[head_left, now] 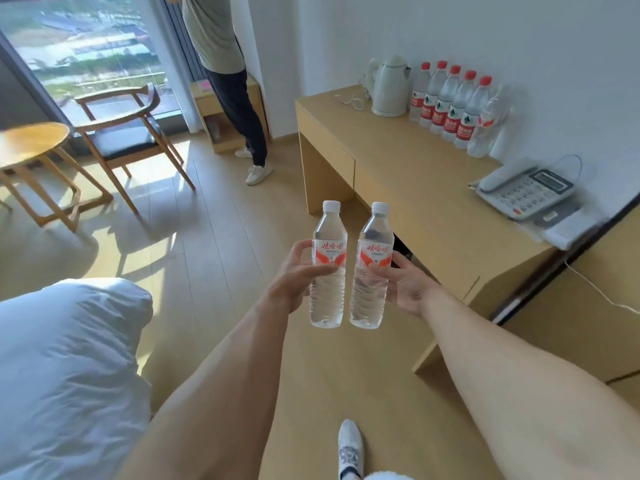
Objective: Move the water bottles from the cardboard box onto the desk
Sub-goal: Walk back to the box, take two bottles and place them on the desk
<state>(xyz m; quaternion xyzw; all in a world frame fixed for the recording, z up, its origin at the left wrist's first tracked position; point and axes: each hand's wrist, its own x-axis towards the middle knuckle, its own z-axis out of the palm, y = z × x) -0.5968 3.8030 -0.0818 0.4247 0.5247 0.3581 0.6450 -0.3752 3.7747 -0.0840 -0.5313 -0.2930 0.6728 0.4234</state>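
I hold two clear water bottles upright in front of me, above the floor and left of the desk (pixel 408 174). My left hand (pixel 298 271) grips the left bottle (pixel 328 268), which has a white cap and a red-and-white label. My right hand (pixel 405 289) grips the matching right bottle (pixel 372 271). The two bottles stand side by side, almost touching. At the back of the desk, against the wall, several red-capped bottles (pixel 450 102) stand in a row. No cardboard box is in view.
On the desk sit a white kettle (pixel 389 86) at the far end and a telephone (pixel 526 194) nearer me. A person (pixel 225 81) stands by a small cabinet at the window. A wooden chair (pixel 128 133), a round table (pixel 31 143) and white bedding (pixel 69 368) are on the left.
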